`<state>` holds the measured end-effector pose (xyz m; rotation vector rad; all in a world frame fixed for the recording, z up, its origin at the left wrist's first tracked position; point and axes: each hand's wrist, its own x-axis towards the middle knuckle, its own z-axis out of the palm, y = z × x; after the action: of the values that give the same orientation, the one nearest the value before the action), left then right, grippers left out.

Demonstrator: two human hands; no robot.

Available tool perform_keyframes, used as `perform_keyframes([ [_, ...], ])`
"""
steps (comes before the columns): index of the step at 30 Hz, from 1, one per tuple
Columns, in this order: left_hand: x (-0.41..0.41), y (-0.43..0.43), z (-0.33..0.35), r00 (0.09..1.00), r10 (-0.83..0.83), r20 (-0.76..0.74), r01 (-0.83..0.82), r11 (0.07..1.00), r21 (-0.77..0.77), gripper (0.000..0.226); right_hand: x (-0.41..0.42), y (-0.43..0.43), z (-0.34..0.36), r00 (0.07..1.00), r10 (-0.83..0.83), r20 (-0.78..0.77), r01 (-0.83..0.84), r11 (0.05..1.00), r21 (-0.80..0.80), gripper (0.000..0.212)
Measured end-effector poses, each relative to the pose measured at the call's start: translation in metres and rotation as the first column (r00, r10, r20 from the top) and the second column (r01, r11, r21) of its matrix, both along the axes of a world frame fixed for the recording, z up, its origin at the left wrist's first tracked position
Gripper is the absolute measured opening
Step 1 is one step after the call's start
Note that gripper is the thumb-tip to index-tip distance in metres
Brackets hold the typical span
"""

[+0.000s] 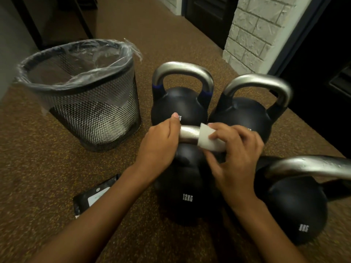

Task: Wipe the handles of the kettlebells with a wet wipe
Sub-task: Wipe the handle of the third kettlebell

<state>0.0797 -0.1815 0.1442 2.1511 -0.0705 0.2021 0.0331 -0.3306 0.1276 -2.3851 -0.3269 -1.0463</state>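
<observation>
Wrapping the handle (190, 134) of the 12KG kettlebell (187, 198), the wet wipe (209, 142) is held folded round the metal by the curled fingers and thumb of the right hand (237, 154). The bar's left end is gripped by the left hand (161, 143), by which the bell is judged to be steadied. The bar's long axis runs left to right across the view, and its bare stretch lies left of the wipe, between the two hands; a stroke along that axis, toward the left hand, is judged to be needed next.
</observation>
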Motion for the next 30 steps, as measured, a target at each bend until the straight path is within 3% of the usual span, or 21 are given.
perform_keyframes([
  [5, 0.000, 0.001, 0.000, 1.000, -0.004, 0.014, 0.004, 1.000, -0.003, 0.053, -0.012, -0.025, -0.025, 0.990, -0.142, -0.007, 0.140, 0.965, 0.221, 0.034],
  [10, -0.001, 0.001, -0.001, 1.000, -0.009, 0.020, 0.010, 1.000, -0.022, 0.054, -0.017, -0.013, -0.027, 0.976, -0.215, -0.041, 0.217, 0.925, 0.312, 0.037],
  [17, -0.001, 0.001, -0.001, 1.000, -0.016, 0.012, 0.016, 1.000, -0.019, 0.053, -0.010, -0.015, -0.026, 0.988, -0.156, 0.001, 0.149, 0.949, 0.278, 0.032],
  [23, -0.001, 0.000, -0.001, 1.000, -0.007, 0.021, 0.008, 1.000, -0.015, 0.053, -0.015, -0.004, -0.049, 0.993, -0.111, -0.029, 0.106, 0.787, 0.608, 0.040],
  [25, -0.001, 0.000, -0.001, 1.000, -0.008, 0.023, 0.008, 1.000, -0.013, 0.053, -0.010, 0.002, -0.045, 0.996, -0.086, -0.014, 0.074, 0.753, 0.654, 0.052],
  [30, -0.001, 0.001, -0.001, 0.999, -0.003, 0.034, 0.003, 1.000, -0.013, 0.053, -0.007, 0.000, -0.035, 1.000, -0.012, 0.013, 0.002, 0.813, 0.582, 0.063],
])
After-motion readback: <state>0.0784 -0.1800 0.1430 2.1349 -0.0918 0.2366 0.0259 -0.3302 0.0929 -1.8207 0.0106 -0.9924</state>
